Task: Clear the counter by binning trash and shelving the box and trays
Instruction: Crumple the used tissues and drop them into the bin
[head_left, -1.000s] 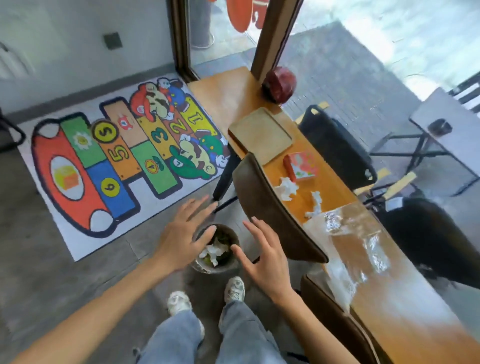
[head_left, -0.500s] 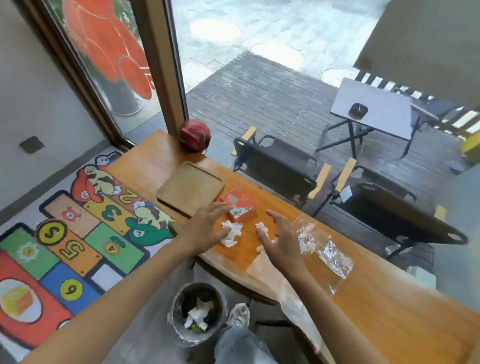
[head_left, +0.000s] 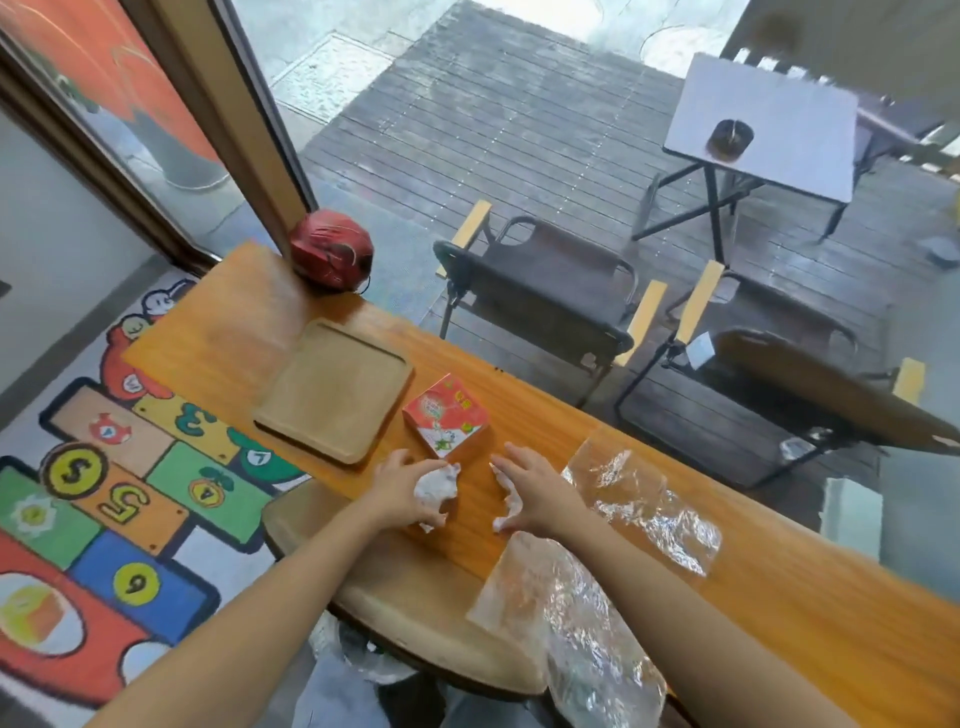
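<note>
On the wooden counter (head_left: 779, 587) my left hand (head_left: 402, 486) curls round a crumpled white tissue (head_left: 436, 486), just in front of a small red printed box (head_left: 448, 415). My right hand (head_left: 535, 491) lies over a second white tissue (head_left: 506, 512), fingers bent onto it. A wooden tray (head_left: 332, 389) sits left of the box. Two sheets of crinkled clear plastic wrap lie on the counter: one (head_left: 644, 499) right of my right hand, one (head_left: 561, 618) hanging over the near edge.
A red round object (head_left: 330, 252) stands at the window post. A brown chair back (head_left: 415, 597) is under the counter edge below my arms. The bin is mostly hidden beneath it. A colourful floor mat (head_left: 104, 493) lies to the left. Chairs and a table stand outside.
My view rose from the floor bin to the counter. Both hands moved from above the bin up to the tissues in front of the box and closed onto them.
</note>
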